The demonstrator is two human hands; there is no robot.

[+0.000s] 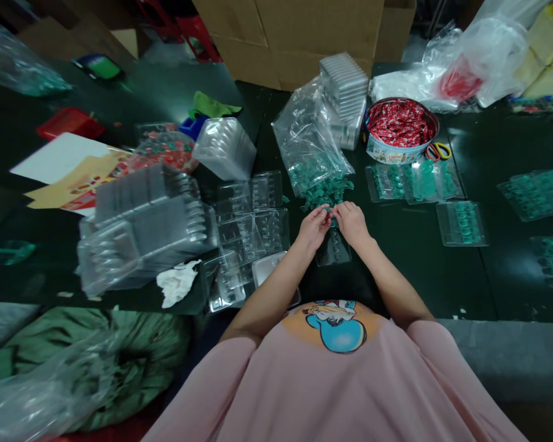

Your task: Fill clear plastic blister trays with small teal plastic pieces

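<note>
My left hand (314, 227) and my right hand (352, 223) meet in front of me, fingers pinched together at a small green translucent plastic piece (329, 210). Its exact kind is too small to make out. Just beyond the fingertips lies a heap of similar green pieces (322, 191), spilling from a clear plastic bag (306, 132). Under my hands rests a clear moulded tray (334, 250), partly hidden by them. To the right, a clear tray holding green pieces (463, 223) lies flat, with more filled trays (412, 182) behind it.
On the left stand stacked clear trays (152, 221), with loose trays (253, 233) spread beside my left forearm. A round tin (394, 151) of red wrapped packets and yellow-red scissors (437, 151) sit at the back right. A cardboard box (304, 37) borders the far edge.
</note>
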